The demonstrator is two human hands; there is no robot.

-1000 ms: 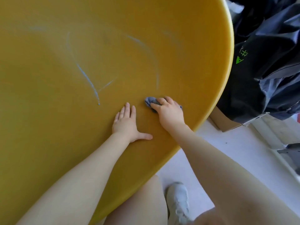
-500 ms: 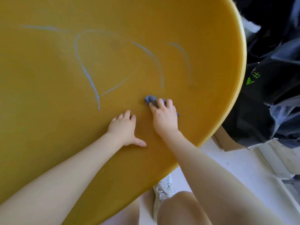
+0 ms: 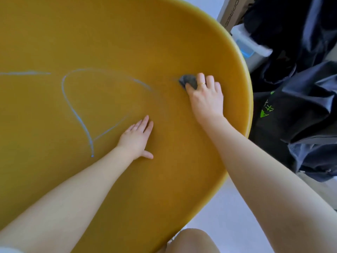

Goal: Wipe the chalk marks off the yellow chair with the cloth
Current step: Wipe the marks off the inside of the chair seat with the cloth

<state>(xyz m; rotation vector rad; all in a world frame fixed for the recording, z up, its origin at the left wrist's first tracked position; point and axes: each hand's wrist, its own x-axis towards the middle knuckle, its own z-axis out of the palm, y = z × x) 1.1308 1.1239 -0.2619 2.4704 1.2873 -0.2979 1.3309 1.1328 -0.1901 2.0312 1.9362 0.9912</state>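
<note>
The yellow chair (image 3: pixel 109 33) fills most of the view, its curved rim running down the right side. Blue chalk marks (image 3: pixel 76 114) form a heart-like outline at centre left, with a separate stroke (image 3: pixel 23 73) at the far left edge. The outline's right part is faint and smeared. My right hand (image 3: pixel 206 99) presses a small grey-blue cloth (image 3: pixel 188 81) on the surface near the right rim, fingers curled over it. My left hand (image 3: pixel 136 137) lies flat on the chair, fingers together, empty, just right of the outline's lower tip.
Dark bags or clothing with a green logo (image 3: pixel 291 110) lie on the floor right of the chair. A cardboard box (image 3: pixel 229 13) and a clear plastic container (image 3: pixel 249 44) stand at the upper right. White floor (image 3: pixel 228 216) and my knee (image 3: pixel 191 241) show below the rim.
My right hand has slid the cloth up and to the right toward the rim, and the chalk line it crossed is smeared away. The left hand stays flat. The view has shifted.
</note>
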